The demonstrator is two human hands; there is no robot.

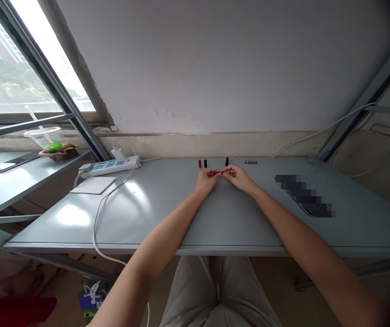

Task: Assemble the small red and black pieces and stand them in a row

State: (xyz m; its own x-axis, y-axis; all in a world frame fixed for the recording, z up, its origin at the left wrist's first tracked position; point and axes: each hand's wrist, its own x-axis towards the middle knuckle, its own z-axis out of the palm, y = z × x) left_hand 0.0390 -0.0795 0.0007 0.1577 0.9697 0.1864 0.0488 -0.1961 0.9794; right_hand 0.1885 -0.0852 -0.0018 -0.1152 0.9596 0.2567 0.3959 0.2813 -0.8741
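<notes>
Above the grey table, my left hand (207,180) and my right hand (239,178) meet, fingertips nearly together. Both are closed in a pinch on a thin red piece (218,172), most of it hidden by the fingers, so its exact kind does not show. Just behind my left hand stand a small red cylinder (199,163) and a small black cylinder (205,163), side by side. A black piece with a red top (227,161) is upright behind my right hand. To its right lies a row of several small dark pieces (251,162), too small to make out.
A white power strip (113,166) with plugs, a white flat square (93,185) and a loose white cable (96,213) are on the left. A blurred-out dark phone-like object (303,196) lies right. A plastic cup (49,140) sits on the side shelf; the wall borders the back.
</notes>
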